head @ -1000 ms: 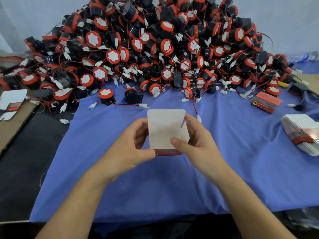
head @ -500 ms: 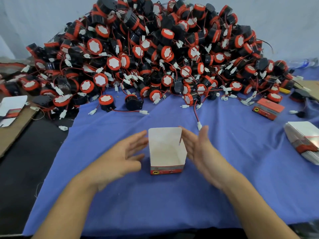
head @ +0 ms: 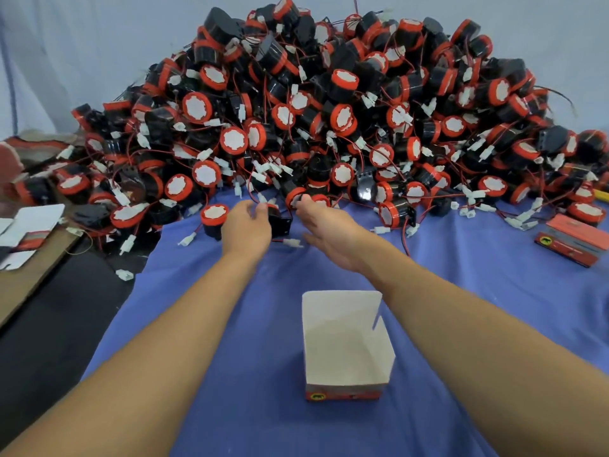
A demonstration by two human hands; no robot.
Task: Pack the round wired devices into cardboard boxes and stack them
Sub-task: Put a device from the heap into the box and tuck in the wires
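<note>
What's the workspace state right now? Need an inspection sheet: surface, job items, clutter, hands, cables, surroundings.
Surface: blue cloth covers the table.
Job's things: open cardboard box stands upright and empty at the front; pile of round devices fills the back; loose device sits at the pile's front edge.
Clutter: flat box blanks far left; closed red box far right.
Grippers: left hand and right hand are at the pile's front edge, neither plainly gripping anything.
Cables: red leads tangle through the pile; a white connector lies between the hands.
Surroundings: pale backdrop behind; brown cardboard left.
</note>
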